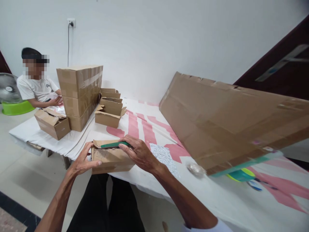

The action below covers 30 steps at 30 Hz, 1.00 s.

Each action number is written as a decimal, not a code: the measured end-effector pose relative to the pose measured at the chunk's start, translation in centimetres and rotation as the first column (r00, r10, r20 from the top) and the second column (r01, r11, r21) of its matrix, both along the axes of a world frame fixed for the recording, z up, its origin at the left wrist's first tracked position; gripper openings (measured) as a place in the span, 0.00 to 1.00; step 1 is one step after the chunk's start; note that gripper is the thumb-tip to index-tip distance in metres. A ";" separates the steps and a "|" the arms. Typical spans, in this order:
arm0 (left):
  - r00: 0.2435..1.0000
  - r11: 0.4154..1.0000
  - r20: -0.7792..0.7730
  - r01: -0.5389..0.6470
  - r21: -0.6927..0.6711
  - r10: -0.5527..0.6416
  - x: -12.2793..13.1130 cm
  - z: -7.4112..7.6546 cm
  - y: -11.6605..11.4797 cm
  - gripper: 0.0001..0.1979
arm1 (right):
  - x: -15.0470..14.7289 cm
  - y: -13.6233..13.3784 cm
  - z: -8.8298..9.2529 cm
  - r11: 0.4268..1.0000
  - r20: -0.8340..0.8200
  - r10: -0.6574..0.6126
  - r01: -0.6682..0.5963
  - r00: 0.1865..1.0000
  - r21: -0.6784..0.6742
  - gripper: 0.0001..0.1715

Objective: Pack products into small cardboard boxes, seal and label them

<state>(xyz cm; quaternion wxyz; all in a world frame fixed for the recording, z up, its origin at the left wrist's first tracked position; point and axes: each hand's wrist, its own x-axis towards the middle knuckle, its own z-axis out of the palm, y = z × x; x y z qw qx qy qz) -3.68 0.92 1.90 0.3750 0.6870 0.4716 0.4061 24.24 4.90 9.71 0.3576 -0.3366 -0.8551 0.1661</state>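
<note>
We are counting five small boxes [109, 160], three sealed boxes [79, 80] (stacked), one cardboard sheet [224, 122], one green tool [113, 145]

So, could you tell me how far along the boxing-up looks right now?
Done: the stacked cartons at the back are taped shut. In hand: the left hand grips a small box while the right hand lies over a green item at its open top. Left: several unsealed boxes behind have open flaps.
</note>
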 end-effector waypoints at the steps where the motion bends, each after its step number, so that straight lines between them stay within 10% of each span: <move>1: 1.000 1.000 0.001 -0.002 0.002 0.002 0.0 0.0 0.0 0.35 | 0.0 0.1 0.1 1.000 0.011 0.004 -0.004 1.000 0.012 0.13; 12: 1.000 1.000 -0.027 -0.009 0.027 0.010 -0.3 -0.2 0.3 0.34 | 1.2 1.3 0.6 0.997 0.124 -0.037 0.029 0.992 0.066 0.14; 22: 0.998 1.000 -0.059 -0.004 0.025 0.006 -0.6 -0.3 0.6 0.32 | 8.9 2.1 1.8 0.988 0.191 -0.156 0.150 0.969 0.048 0.17; 30: 0.997 1.000 -0.083 0.011 0.023 -0.009 -0.9 -0.4 0.7 0.33 | 8.8 0.8 1.2 0.982 0.019 -0.184 0.183 0.983 0.049 0.14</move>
